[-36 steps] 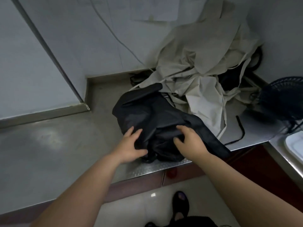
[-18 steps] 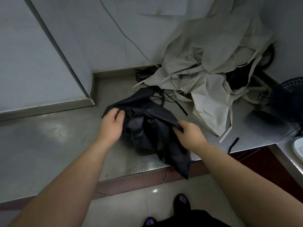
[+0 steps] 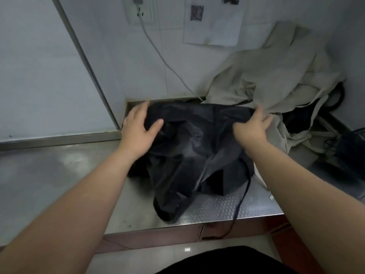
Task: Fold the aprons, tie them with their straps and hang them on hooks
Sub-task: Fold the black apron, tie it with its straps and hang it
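Both hands work the top edge of a black apron on a stainless steel counter.

The apron lies crumpled in the middle of the counter, its top edge stretched across near the back wall and its lower part bunched toward the front. The left hand rests on the apron's upper left corner, fingers straight and thumb spread wide on the cloth. The right hand pinches the upper right corner, with dark fabric gathered between thumb and curled fingers. A thin black strap trails from the apron over the counter's front edge. A heap of beige aprons fills the back right corner, touching the black one. A white cable runs down the wall from a socket, beside a paper sheet.
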`<move>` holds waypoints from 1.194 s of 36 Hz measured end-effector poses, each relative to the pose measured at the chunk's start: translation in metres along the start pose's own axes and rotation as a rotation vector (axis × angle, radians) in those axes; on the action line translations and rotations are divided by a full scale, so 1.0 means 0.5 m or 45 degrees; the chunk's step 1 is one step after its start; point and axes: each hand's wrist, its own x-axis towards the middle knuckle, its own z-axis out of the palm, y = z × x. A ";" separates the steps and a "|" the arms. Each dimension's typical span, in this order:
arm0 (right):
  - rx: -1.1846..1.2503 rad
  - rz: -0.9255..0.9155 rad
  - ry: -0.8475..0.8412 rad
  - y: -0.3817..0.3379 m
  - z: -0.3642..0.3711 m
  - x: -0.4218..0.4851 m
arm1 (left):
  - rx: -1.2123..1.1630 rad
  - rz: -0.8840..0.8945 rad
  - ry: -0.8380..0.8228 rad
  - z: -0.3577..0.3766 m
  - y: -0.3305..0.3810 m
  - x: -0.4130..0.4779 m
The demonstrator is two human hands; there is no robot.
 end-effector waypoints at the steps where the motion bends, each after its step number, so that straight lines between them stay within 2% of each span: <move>1: -0.037 -0.031 -0.066 0.014 0.007 -0.006 | 0.001 -0.001 -0.039 0.018 -0.015 -0.019; 6: -0.131 -0.222 -0.352 0.070 0.052 -0.057 | -0.005 -0.281 -0.213 0.071 -0.071 -0.115; 9: -0.197 -0.322 -0.559 0.081 0.083 -0.099 | -0.046 -0.515 -0.443 0.101 -0.107 -0.156; 13: -0.489 -0.397 -0.901 0.095 0.128 -0.134 | -0.303 -0.679 -0.713 0.136 -0.120 -0.200; 16: -0.759 -0.376 -1.060 0.114 0.142 -0.131 | -0.409 -0.766 -0.768 0.168 -0.115 -0.227; 21: -1.178 -0.427 -1.111 0.139 0.152 -0.120 | -0.618 -0.974 -0.627 0.191 -0.104 -0.240; 23: -1.258 -0.443 -1.134 0.143 0.156 -0.121 | -0.675 -0.999 -0.594 0.185 -0.095 -0.233; 26: -1.303 -0.545 -1.134 0.137 0.162 -0.127 | -0.898 -1.138 -0.379 0.159 -0.089 -0.218; 28: -1.248 -0.594 -1.089 0.133 0.167 -0.127 | -0.958 -1.164 -0.244 0.138 -0.091 -0.211; 30: -1.057 -0.628 -0.992 0.120 0.176 -0.125 | -1.035 -1.132 -0.103 0.108 -0.095 -0.203; 33: -0.754 -0.734 -0.817 0.078 0.187 -0.130 | -1.356 -1.077 0.129 0.042 -0.084 -0.180; 37: -0.518 -0.751 -0.966 -0.009 0.199 -0.138 | -1.897 -0.981 0.129 -0.049 -0.048 -0.143; 40: -0.550 -0.891 -1.083 -0.069 0.220 -0.148 | -1.983 -0.896 0.018 -0.103 -0.018 -0.133; 43: -0.809 -1.024 -1.250 -0.097 0.255 -0.161 | -1.997 -0.832 -0.019 -0.148 0.000 -0.129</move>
